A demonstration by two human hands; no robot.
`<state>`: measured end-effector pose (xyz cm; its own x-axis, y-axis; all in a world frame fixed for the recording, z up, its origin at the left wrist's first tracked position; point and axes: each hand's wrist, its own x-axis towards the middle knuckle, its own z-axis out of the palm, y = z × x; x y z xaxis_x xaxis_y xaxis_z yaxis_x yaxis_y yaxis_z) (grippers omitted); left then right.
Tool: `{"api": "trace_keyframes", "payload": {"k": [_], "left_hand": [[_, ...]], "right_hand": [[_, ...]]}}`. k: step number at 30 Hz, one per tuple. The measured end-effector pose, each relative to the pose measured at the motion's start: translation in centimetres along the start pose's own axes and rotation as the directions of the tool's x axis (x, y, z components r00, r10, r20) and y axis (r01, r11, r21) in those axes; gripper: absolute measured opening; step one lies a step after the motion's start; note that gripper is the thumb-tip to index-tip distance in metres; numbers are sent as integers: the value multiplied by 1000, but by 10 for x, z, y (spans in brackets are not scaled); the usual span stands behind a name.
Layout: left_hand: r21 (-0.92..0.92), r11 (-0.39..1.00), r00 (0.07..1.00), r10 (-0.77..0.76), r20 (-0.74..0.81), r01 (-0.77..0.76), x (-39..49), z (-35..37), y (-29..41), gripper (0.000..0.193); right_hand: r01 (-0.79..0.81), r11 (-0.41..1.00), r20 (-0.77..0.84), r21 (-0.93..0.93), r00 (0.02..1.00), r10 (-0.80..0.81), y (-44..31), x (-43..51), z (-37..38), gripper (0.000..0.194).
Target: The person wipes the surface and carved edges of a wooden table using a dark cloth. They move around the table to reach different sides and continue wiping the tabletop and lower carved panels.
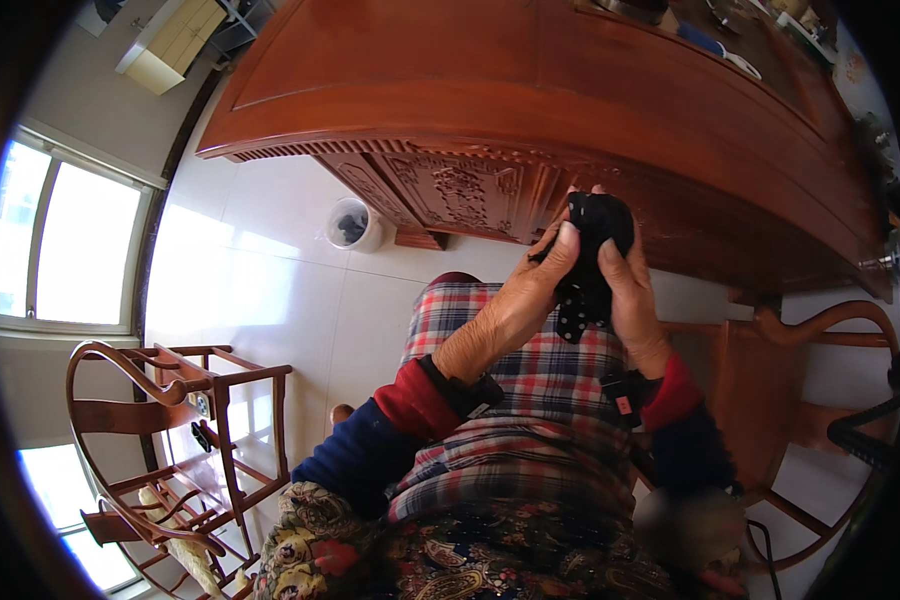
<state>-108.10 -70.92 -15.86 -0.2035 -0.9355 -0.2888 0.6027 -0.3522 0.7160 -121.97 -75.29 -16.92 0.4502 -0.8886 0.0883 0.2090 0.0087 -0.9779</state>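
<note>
Both hands grip a bunched black cloth with white dots, held up above my lap near the table's edge. My left hand has its thumb pressed along the cloth's left side. On the opposite side, the thumb and palm of my right hand hold it, with the fingers mostly behind. A dotted end of the cloth hangs down between my wrists. Below it lies the plaid fabric covering my lap. Whether anything is wrapped inside the cloth cannot be seen.
A carved reddish wooden desk stands before me. On the tiled floor sits a white bin with dark items inside. Wooden armchairs stand at the left, and another wooden chair at the right. A blue-and-white brush-like object lies on the desk.
</note>
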Motion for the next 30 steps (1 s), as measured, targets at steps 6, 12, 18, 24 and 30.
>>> {"api": "trace_keyframes", "payload": {"k": [6, 12, 18, 24, 30], "left_hand": [[172, 985, 991, -24, 133, 1, -9, -23, 35, 60], [40, 998, 993, -56, 107, 52, -28, -35, 47, 59], [181, 981, 997, 57, 48, -65, -38, -59, 54, 54], [428, 901, 958, 179, -224, -69, -55, -127, 73, 49], [304, 902, 797, 418, -436, -307, -56, -211, 86, 39]], "right_hand": [[77, 997, 294, -17, 953, -69, -19, 18, -1, 60], [97, 979, 395, -181, 919, -18, -28, 35, 19, 62], [351, 831, 515, -431, 852, -93, -32, 57, 32, 46], [598, 215, 458, -773, 758, -464, -46, 130, -16, 38], [254, 128, 187, -959, 901, -391, -28, 184, -52, 48]]}}
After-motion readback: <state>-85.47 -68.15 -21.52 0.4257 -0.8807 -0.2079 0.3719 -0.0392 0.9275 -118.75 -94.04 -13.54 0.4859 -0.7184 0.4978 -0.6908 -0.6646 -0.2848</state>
